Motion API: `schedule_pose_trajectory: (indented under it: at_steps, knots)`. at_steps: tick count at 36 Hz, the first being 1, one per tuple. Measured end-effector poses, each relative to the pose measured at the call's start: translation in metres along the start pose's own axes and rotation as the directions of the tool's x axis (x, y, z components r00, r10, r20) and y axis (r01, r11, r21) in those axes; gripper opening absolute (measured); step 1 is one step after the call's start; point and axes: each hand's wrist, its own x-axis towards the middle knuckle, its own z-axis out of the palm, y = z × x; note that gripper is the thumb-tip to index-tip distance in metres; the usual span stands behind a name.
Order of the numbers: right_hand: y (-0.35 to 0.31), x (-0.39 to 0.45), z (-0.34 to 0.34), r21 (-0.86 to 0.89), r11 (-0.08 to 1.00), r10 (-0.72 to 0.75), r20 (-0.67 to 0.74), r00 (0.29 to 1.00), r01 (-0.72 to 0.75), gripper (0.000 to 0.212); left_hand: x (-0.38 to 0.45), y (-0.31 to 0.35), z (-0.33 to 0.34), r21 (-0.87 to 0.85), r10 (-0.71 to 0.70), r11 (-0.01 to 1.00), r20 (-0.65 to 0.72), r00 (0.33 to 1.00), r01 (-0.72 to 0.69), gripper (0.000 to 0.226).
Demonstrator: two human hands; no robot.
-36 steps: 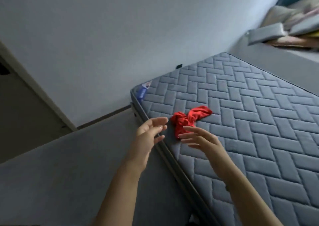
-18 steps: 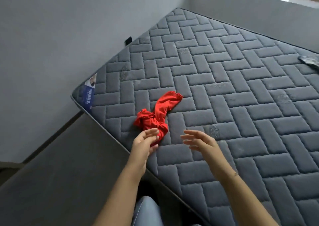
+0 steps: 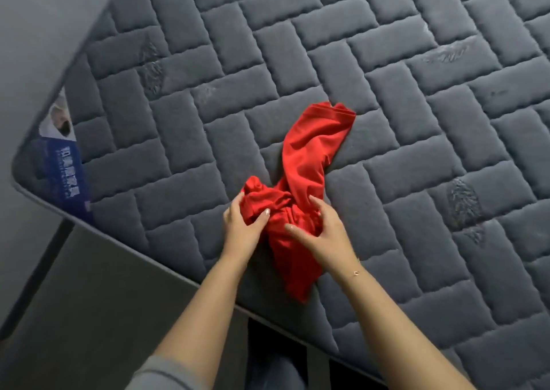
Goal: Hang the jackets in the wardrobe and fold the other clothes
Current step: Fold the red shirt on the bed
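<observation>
Now Both Hands Close on the Crumpled Red Garment

Both hands have hold of the bunched middle of a red garment [image 3: 300, 187] on a bare mattress. The left hand [image 3: 244, 226] grips the knotted lump at the garment's nine o'clock side, thumb pressed into the cloth and fingers curled round behind it. The right hand [image 3: 323, 234] sits at the three o'clock side of the same bunch, fingers curled into the folds and thumb laid across the front, so the two hands nearly meet over the cloth. A thin bracelet [image 3: 355, 273] circles the right wrist.

From the hands, one limb of the garment runs out toward one o'clock and ends in a hemmed edge lying flat; another trails toward six o'clock, between the forearms, stopping just short of the mattress edge. What kind of garment it is cannot be told while it is so twisted.

The grey quilted mattress [image 3: 416, 121] fills most of the view, stitched in a brick-like pattern. At nine o'clock its corner carries a blue label [image 3: 64, 166], with a pale wall beyond and dark floor below.

The step in hand looks like the start of folding: taking up the tangled piece. Next it likely needs shaking or pulling apart to undo the twist, then spreading flat on the mattress before any fold can be made neatly.
</observation>
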Motion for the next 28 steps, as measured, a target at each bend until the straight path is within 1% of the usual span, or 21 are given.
schedule_pose_trajectory:
  at_steps: [1, 2, 3, 4, 6, 7, 9, 12, 14, 15, 17, 19, 22, 25, 28]
  knots:
    - [0.006, 0.008, 0.008, -0.138, 0.990, -0.034, 0.043, 0.998, 0.039, 0.080, 0.010, -0.006, 0.005, 0.030, 0.030, 0.999, 0.040, 0.999, -0.031, 0.061]
    - [0.013, 0.013, 0.015, -0.266, 0.961, -0.066, 0.068, 0.996, 0.082, 0.080, 0.018, -0.012, 0.009, 0.046, 0.056, 0.997, 0.060, 0.997, -0.059, 0.058]
    - [0.021, 0.017, 0.021, -0.340, 0.933, -0.100, 0.063, 0.993, 0.116, 0.073, 0.025, -0.017, 0.012, 0.053, 0.077, 0.995, 0.052, 0.996, -0.079, 0.053]
    - [0.029, 0.019, 0.025, -0.344, 0.929, -0.135, 0.024, 0.991, 0.135, 0.061, 0.031, -0.021, 0.013, 0.056, 0.093, 0.994, 0.028, 0.995, -0.095, 0.046]
    - [0.041, 0.018, 0.026, -0.260, 0.956, -0.173, -0.121, 0.977, 0.137, 0.033, 0.039, -0.025, 0.011, 0.086, 0.139, 0.987, -0.010, 0.990, -0.137, 0.030]
    - [0.046, 0.016, 0.024, -0.209, 0.970, -0.164, -0.190, 0.968, 0.123, 0.023, 0.041, -0.025, 0.009, 0.105, 0.166, 0.981, 0.000, 0.986, -0.165, 0.023]
    - [0.051, 0.011, 0.016, -0.105, 0.991, -0.108, -0.274, 0.956, 0.081, 0.015, 0.038, -0.022, 0.003, 0.092, 0.191, 0.976, 0.055, 0.980, -0.195, 0.016]
    - [0.053, 0.004, -0.008, 0.099, 0.994, -0.004, -0.304, 0.953, 0.036, 0.015, 0.026, -0.003, -0.006, 0.045, 0.168, 0.984, 0.084, 0.982, -0.172, 0.017]
    - [0.048, -0.001, -0.033, 0.253, 0.966, 0.027, -0.312, 0.950, 0.056, 0.016, 0.016, 0.019, -0.010, -0.063, 0.125, 0.991, 0.078, 0.989, -0.120, 0.022]
    - [0.045, -0.003, -0.048, 0.298, 0.951, 0.020, -0.330, 0.944, 0.084, 0.017, 0.011, 0.033, -0.012, -0.134, 0.104, 0.987, 0.077, 0.992, -0.093, 0.022]
    - [0.037, -0.005, -0.081, 0.329, 0.933, -0.014, -0.369, 0.929, 0.144, 0.018, 0.002, 0.062, -0.014, -0.236, 0.087, 0.970, 0.091, 0.992, -0.063, 0.022]
    - [0.027, -0.004, -0.115, 0.335, 0.924, -0.038, -0.399, 0.916, 0.184, 0.016, -0.007, 0.096, -0.013, -0.273, 0.128, 0.957, 0.095, 0.987, -0.098, 0.024]
    - [0.008, 0.000, -0.175, 0.372, 0.898, -0.023, -0.495, 0.869, 0.236, 0.010, -0.019, 0.156, -0.012, -0.384, 0.172, 0.911, 0.028, 0.985, -0.148, 0.024]
    - [-0.018, 0.000, -0.237, 0.488, 0.814, 0.060, -0.610, 0.791, 0.314, 0.009, -0.032, 0.216, -0.015, -0.497, 0.178, 0.847, -0.070, 0.982, -0.188, 0.026]
    - [-0.038, -0.009, -0.283, 0.648, 0.647, 0.163, -0.633, 0.757, 0.402, 0.012, -0.050, 0.259, -0.021, -0.558, 0.204, 0.792, -0.144, 0.968, -0.250, 0.023]
